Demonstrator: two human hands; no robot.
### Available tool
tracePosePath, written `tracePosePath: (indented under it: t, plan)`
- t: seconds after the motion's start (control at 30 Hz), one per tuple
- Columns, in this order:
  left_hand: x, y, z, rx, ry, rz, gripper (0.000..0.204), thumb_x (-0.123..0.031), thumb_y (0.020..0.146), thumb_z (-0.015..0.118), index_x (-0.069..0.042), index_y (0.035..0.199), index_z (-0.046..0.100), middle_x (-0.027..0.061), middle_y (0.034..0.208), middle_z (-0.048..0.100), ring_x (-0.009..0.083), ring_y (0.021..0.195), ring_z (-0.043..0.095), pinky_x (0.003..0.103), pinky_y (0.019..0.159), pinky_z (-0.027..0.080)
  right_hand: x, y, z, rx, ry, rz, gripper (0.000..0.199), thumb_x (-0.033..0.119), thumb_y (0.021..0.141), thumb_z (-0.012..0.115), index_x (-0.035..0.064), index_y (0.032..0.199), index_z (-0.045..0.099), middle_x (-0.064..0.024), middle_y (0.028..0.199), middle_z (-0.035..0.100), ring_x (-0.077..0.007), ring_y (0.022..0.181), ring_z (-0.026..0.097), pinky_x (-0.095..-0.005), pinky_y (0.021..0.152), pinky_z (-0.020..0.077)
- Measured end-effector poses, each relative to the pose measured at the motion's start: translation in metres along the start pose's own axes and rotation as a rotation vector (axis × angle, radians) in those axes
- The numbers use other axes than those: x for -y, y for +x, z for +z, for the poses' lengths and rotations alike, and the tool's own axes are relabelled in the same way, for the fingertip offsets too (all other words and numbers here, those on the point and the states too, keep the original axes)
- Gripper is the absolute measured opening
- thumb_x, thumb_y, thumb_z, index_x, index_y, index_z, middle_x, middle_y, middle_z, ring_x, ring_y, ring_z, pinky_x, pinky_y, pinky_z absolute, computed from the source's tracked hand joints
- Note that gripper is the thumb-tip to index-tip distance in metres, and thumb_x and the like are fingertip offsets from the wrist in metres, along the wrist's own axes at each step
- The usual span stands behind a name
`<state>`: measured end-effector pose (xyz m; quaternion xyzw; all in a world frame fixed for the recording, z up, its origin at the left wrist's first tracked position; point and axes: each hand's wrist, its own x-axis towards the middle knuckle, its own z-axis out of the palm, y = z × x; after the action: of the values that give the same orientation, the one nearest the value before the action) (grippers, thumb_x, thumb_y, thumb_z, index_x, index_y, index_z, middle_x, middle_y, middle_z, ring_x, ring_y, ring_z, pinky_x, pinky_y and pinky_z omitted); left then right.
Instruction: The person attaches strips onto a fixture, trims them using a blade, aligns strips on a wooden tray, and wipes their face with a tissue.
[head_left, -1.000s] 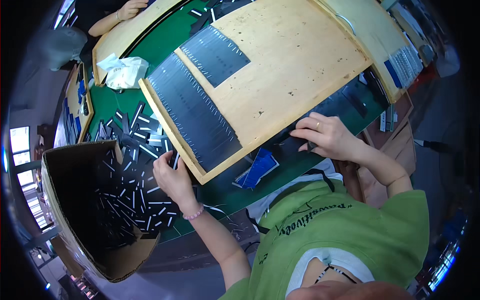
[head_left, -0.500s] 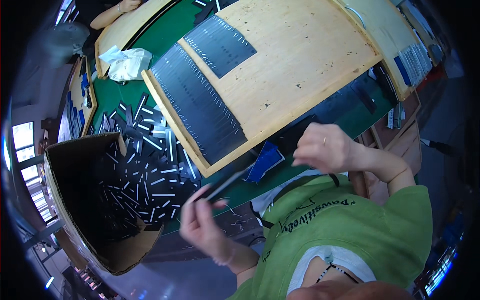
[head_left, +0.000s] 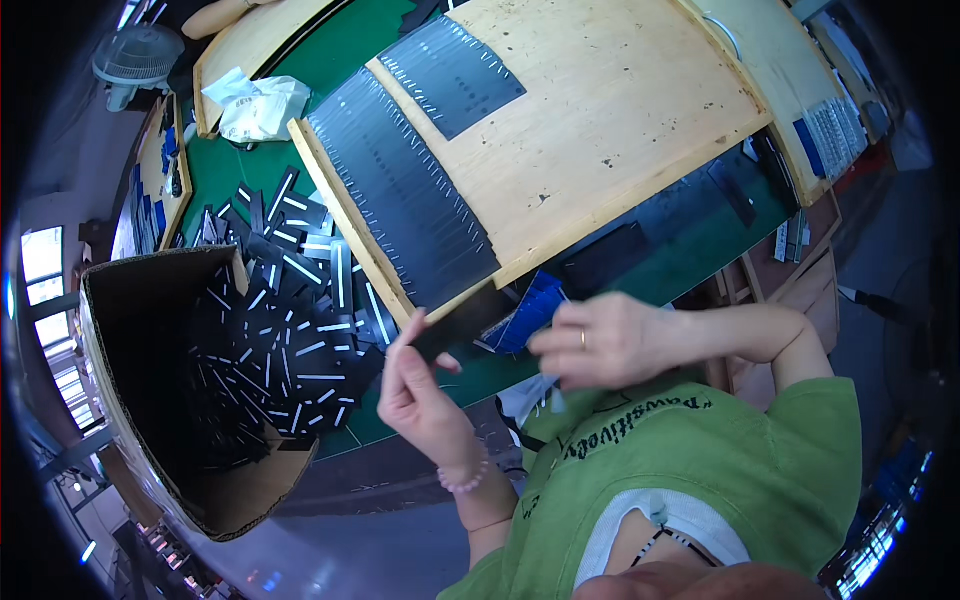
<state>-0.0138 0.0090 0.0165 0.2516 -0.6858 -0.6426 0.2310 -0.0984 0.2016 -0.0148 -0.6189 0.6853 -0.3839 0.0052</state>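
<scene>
**Green table (head_left: 318, 72), wooden tray (head_left: 620, 110), and a dark strip (head_left: 465, 322) in the left hand (head_left: 430, 405)**

The table carries everything in reach, its near edge running just in front of the person. Largest on it is the tray, a pale board with raised edges, lying slantwise, its near edge roughly following the table's.

A cardboard box (head_left: 250, 497) sits at the table's near-left corner, its open side facing the tray and many black pieces with white stripes inside. Along the tray's left edge runs a long block of dark strips (head_left: 400, 190), closely lined up; a shorter block (head_left: 455, 80) lies beside it, toward the tray's far edge. The rest of the board is bare. Outside the left edge, a loose heap of striped black pieces (head_left: 290, 225) spreads toward the box.

Past the tray's far-left corner rests a white bag (head_left: 262, 108). The right hand (head_left: 610, 340) is over the table's near edge, fingers curled; whether it grips anything cannot be told. The left hand grasps the dark strip between thumb and fingers, in front of the tray's near-left corner.

Between the tray's near edge and the table's lie blue pieces (head_left: 535, 305), close to the right hand's fingers. Smallest are a beaded bracelet (head_left: 463, 477) on the left wrist and a ring (head_left: 584, 340) on the right hand.
</scene>
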Motion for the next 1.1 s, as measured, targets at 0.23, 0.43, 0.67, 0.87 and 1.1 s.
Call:
tracePosePath:
  t: [0.23,0.43,0.67,0.87,1.1]
  plan:
    - [0.004,-0.001,-0.009,-0.013,-0.200,-0.081,0.027,-0.010,0.098,0.051,0.009,0.114,0.061,0.0150,0.099,0.067,0.0145,0.061,0.063,0.023,0.057,0.054,-0.029,0.009,-0.001,0.015,0.001,0.253,0.030,0.007,0.073,0.070,0.0092,0.102,0.060,-0.0008,0.076,0.063,-0.0172,0.071,0.061,-0.0319,0.052,0.0492]
    - [0.006,0.001,-0.019,-0.050,-0.119,-0.053,0.023,-0.007,0.095,0.056,0.007,0.110,0.063,0.0122,0.094,0.068,0.0138,0.062,0.063,0.024,0.059,0.055,-0.032,0.009,-0.002,-0.042,-0.026,0.051,0.028,0.009,0.071,0.073,0.0070,0.097,0.064,-0.0041,0.097,0.069,-0.0151,0.064,0.056,-0.0265,0.047,0.0482]
    - [0.001,0.003,-0.022,0.168,-0.254,-0.128,0.016,-0.001,0.092,0.058,0.008,0.104,0.063,0.0158,0.091,0.067,0.0226,0.070,0.070,0.029,0.064,0.059,-0.001,0.014,-0.031,-0.258,-0.163,-0.193,0.023,0.009,0.071,0.068,0.0088,0.093,0.063,-0.0062,0.102,0.068,-0.0113,0.059,0.051,-0.0205,0.043,0.0430]
    - [0.015,0.003,-0.013,0.363,-0.380,-0.306,0.037,-0.021,0.101,0.044,0.012,0.105,0.060,0.0103,0.069,0.061,0.0162,0.056,0.064,0.031,0.058,0.061,0.000,0.018,-0.027,-0.376,0.065,0.096,0.037,0.008,0.075,0.077,0.0039,0.104,0.055,-0.0084,0.094,0.070,-0.0200,0.066,0.061,-0.0275,0.058,0.0494]
    - [0.012,0.004,-0.008,0.410,-0.333,-0.320,0.039,-0.023,0.102,0.040,0.012,0.106,0.057,0.0246,0.085,0.067,0.0274,0.065,0.070,0.031,0.059,0.061,-0.004,0.012,-0.024,-0.349,0.060,0.167,0.049,0.008,0.071,0.082,0.0066,0.108,0.050,-0.0120,0.098,0.071,-0.0176,0.070,0.063,-0.0281,0.062,0.0412]
